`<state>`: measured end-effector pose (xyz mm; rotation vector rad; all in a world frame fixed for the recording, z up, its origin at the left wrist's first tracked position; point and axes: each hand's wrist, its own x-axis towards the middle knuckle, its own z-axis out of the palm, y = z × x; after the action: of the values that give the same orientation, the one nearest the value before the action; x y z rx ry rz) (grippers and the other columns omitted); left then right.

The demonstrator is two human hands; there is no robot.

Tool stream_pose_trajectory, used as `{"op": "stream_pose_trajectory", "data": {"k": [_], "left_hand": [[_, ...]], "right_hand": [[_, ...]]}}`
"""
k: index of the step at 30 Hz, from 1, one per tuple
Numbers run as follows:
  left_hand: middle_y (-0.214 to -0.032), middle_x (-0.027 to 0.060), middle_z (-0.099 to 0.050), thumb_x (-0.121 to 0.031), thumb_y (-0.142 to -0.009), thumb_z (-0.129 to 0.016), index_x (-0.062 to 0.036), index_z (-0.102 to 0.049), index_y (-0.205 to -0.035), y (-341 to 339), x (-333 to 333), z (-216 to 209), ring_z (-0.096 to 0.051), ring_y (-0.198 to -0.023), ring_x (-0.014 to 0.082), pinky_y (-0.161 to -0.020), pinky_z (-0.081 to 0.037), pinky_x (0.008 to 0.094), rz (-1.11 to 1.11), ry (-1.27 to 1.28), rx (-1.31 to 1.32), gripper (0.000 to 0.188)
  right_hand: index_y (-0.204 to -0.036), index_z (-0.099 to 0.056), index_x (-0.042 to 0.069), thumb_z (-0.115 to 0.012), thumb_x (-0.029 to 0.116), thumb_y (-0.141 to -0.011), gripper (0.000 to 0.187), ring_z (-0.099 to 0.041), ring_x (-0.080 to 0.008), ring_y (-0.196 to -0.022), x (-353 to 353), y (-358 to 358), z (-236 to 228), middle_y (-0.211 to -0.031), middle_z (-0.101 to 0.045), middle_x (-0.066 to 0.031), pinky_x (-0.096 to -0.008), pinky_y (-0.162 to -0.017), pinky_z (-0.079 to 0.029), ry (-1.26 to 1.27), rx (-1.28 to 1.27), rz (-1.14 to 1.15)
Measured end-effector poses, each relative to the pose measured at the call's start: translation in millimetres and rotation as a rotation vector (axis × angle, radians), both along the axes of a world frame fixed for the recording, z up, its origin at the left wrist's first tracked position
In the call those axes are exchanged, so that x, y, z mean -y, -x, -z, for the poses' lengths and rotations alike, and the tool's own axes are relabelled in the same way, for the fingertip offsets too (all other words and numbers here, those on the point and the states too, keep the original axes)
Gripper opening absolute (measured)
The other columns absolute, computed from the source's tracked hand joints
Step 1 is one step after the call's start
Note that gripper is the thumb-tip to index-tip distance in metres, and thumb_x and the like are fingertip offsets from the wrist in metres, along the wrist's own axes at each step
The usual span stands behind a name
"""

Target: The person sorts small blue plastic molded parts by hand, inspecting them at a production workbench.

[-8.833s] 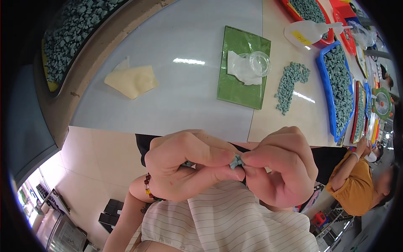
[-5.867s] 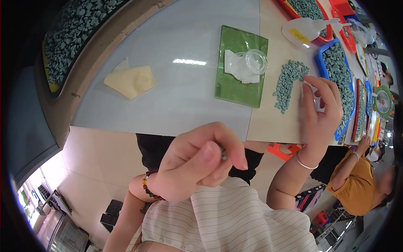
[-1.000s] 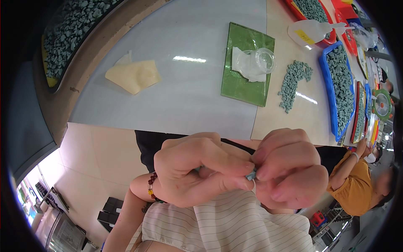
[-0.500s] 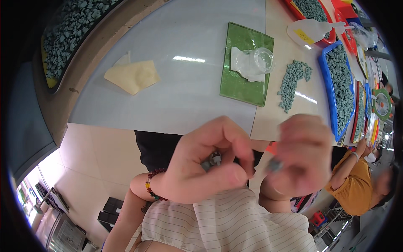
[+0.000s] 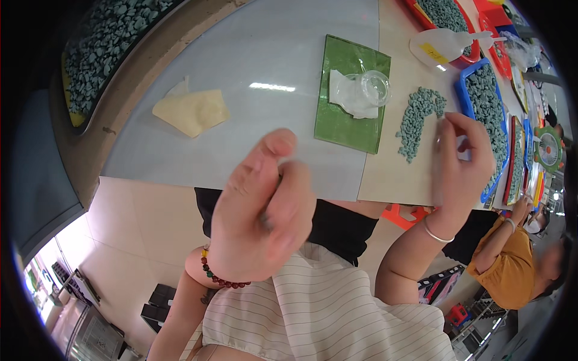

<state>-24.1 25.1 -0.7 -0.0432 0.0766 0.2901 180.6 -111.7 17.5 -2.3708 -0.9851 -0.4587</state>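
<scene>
My left hand [image 5: 259,210] is up in front of my body, slightly blurred and with its fingers curled closed. A small grey-green piece [image 5: 265,222] shows between them; the rest of the palm is hidden. My right hand [image 5: 466,153] is over the table's right side, beside a loose pile of small grey-green stone-like pieces [image 5: 412,129]. Its thumb and index finger meet in a pinch at the pile's right edge. Whatever is between those tips is too small or blurred to make out.
A green board [image 5: 346,135] carries white paper [image 5: 346,102] and a small clear cup [image 5: 376,87]. Yellowish sandpaper-like sheet [image 5: 192,114] lies left. A squeeze bottle [image 5: 430,47] and blue tray [image 5: 486,99] of pieces stand right. A co-worker in an orange top [image 5: 503,259] sits right.
My right hand has moved from in front of my body up and right to the pile. My left hand has turned and moved slightly up and left, its fingers curled inward.
</scene>
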Motion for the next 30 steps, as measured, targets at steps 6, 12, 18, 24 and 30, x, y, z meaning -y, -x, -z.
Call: {"op": "stream_pose_trajectory", "data": {"k": [6,12,18,24,30], "left_hand": [[-0.061,-0.0032,-0.036,-0.032,-0.096,-0.033,-0.0061,-0.045,-0.097,-3.5,4.9,8.7,-0.028,-0.049,0.0057,-0.044,-0.024,0.0187,-0.028,-0.247,-0.041,0.029],[-0.067,-0.0008,-0.034,-0.022,-0.093,-0.040,-0.0086,-0.041,-0.084,-9.0,7.7,-9.6,-0.030,-0.056,0.0080,-0.047,-0.027,0.0191,0.048,-0.403,-0.230,0.016],[-0.066,-0.0013,-0.033,-0.018,-0.092,-0.041,-0.0075,-0.042,-0.082,-5.9,5.9,-3.5,-0.028,-0.054,0.0071,-0.045,-0.025,0.0194,0.112,-0.432,-0.159,0.015],[-0.063,-0.0019,-0.033,-0.017,-0.092,-0.042,-0.0062,-0.043,-0.077,-2.8,5.1,-6.1,-0.027,-0.053,0.0065,-0.046,-0.024,0.0197,0.113,-0.492,-0.211,0.018],[-0.064,0.0001,-0.040,-0.018,-0.083,-0.052,-0.0008,-0.053,-0.081,-7.9,8.3,-7.9,-0.035,-0.059,0.0104,-0.055,-0.029,0.0240,-0.076,-1.197,-0.334,0.018]], "right_hand": [[-0.079,-0.059,-0.001,-0.060,-0.002,-0.072,0.006,-0.054,-0.0162,-0.060,1.0,3.2,1.9,-0.071,-0.056,-0.0084,-0.0243,-0.055,-0.042,0.091,-0.061,-0.074],[-0.080,-0.058,-0.001,-0.059,-0.002,-0.074,0.006,-0.050,-0.0121,-0.060,-6.0,3.6,1.2,-0.073,-0.056,-0.0059,-0.0229,-0.055,-0.039,0.035,-0.025,-0.157],[-0.081,-0.058,-0.002,-0.061,-0.002,-0.074,0.008,-0.051,-0.0127,-0.061,-4.3,-1.4,4.0,-0.074,-0.056,-0.0062,-0.0230,-0.058,-0.041,0.072,-0.047,-0.165],[-0.080,-0.057,-0.002,-0.061,-0.002,-0.073,0.008,-0.051,-0.0126,-0.062,-6.0,0.9,5.7,-0.074,-0.055,-0.0058,-0.0227,-0.059,-0.041,0.053,-0.045,-0.182],[-0.075,-0.057,-0.001,-0.063,-0.003,-0.067,0.010,-0.049,-0.0160,-0.058,1.0,20.0,-10.1,-0.069,-0.054,-0.0065,-0.0248,-0.052,-0.037,-0.167,-0.210,-0.276]]}}
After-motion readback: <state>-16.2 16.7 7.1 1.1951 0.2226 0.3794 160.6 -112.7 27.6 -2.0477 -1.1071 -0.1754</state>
